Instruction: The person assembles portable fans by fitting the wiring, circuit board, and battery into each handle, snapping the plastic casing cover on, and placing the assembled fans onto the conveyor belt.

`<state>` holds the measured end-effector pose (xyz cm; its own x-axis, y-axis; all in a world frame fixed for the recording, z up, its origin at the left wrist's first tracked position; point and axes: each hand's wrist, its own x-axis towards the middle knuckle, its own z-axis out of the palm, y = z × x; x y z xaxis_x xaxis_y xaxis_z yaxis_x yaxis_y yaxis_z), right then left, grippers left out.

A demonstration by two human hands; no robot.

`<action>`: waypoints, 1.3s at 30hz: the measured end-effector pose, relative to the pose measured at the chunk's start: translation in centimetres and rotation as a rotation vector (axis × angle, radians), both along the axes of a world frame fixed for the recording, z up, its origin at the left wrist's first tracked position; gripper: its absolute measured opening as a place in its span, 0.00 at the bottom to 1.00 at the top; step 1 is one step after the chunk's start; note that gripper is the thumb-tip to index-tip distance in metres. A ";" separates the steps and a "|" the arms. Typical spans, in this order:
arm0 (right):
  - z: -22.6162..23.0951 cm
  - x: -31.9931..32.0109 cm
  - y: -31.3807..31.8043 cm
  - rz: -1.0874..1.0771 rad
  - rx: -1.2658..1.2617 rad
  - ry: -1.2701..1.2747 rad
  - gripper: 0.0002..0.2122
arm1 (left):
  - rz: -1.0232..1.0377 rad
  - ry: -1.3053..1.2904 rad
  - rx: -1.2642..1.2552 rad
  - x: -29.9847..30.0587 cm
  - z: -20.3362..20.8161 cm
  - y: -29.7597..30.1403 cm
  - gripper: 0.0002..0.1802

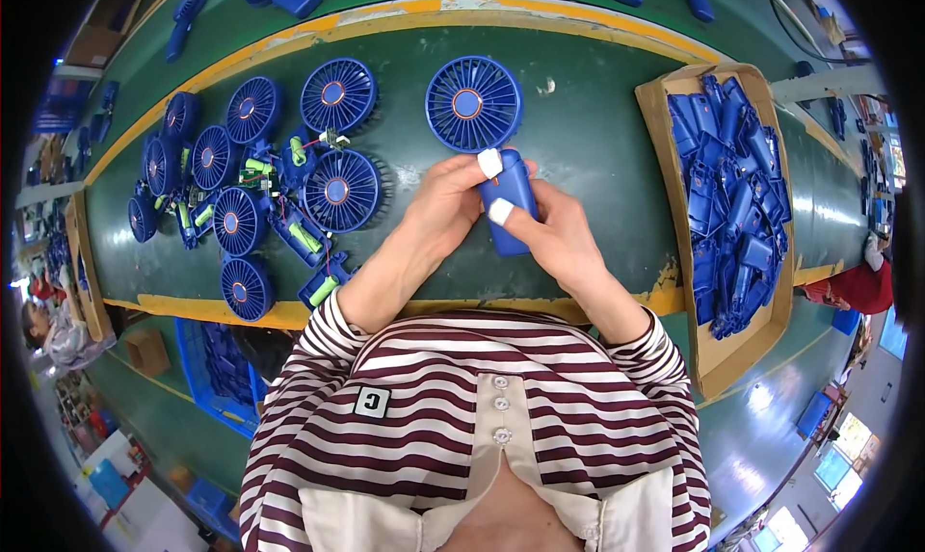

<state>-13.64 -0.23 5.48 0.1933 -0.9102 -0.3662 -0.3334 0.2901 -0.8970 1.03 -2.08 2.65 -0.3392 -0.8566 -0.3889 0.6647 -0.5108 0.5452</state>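
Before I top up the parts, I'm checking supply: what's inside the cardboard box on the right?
The cardboard box holds a jumbled heap of blue plastic parts, many overlapping. Bare cardboard shows at its near end. Whatever lies under the top pieces is covered.

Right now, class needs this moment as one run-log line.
Left hand: gripping blue plastic handle; right hand: same handle; beyond: round blue fan head; right side: cardboard box of blue plastic parts

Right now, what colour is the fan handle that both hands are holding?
The fan handle is blue; it shows best in the head view.
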 end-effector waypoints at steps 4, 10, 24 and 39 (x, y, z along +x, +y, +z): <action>0.5 0.6 -0.2 0.022 0.048 -0.045 0.14 | -0.013 0.032 -0.050 0.2 -0.4 0.1 0.15; 1.1 0.4 -0.4 0.075 0.038 0.007 0.14 | 0.002 -0.029 -0.111 0.2 -0.5 0.3 0.16; -0.7 0.7 -0.5 -0.049 0.100 -0.205 0.13 | 0.034 -0.099 -0.075 -0.6 0.5 0.7 0.15; -0.2 1.0 -3.6 -0.080 0.126 -0.319 0.10 | 0.087 -0.161 -0.199 -0.1 -0.6 -0.3 0.20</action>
